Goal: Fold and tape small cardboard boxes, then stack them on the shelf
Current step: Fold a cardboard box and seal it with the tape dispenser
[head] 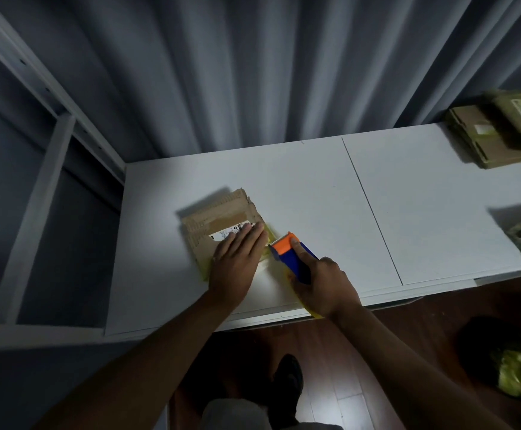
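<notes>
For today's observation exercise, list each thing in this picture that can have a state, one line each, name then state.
Cardboard box: flat on the table, pressed down, partly taped.
Left hand: fingers straight, pressing the box.
Right hand: gripping the tape dispenser.
Tape dispenser: held at the box's right edge.
Flattened cartons: stacked, unfolded, far right.
Shelf frame: no boxes visible on it.

Place: a small packing or storage room.
Shelving: bare metal shelf frame (32,169) at the table's left edge.
Surface: white table (315,193).
Stock: flattened cardboard pile (498,135) at its far right corner.
Backdrop: grey curtain (253,63).
</notes>
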